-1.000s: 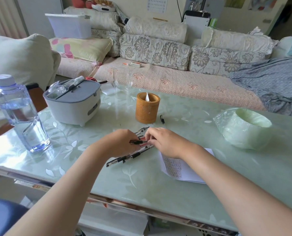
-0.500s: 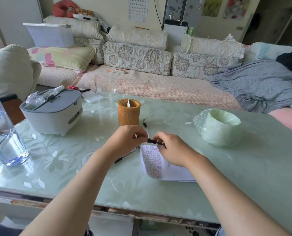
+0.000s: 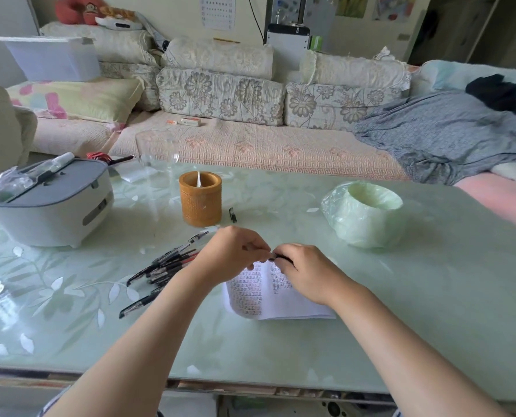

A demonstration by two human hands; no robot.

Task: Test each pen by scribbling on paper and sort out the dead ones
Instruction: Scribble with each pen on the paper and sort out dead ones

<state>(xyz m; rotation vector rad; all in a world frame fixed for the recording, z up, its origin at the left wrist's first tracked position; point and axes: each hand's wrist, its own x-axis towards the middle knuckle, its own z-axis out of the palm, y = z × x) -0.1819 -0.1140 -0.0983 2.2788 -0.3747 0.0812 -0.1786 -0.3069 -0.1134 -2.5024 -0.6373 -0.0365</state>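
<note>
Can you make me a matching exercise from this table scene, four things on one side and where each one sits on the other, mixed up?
Things:
1. brown cup
2. pile of pens
3. green bag roll
4. printed paper

Places:
A. far right on the table
B. under both hands
C. left of the left hand
D. behind the hands, mid-table

Pairs: 1-D, 2-C, 3-A, 4-B

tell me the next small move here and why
Probably pull the cap off. Both hands, left hand and right hand, pinch one pen between them just above the paper, and no tip touches the sheet yet.
</note>
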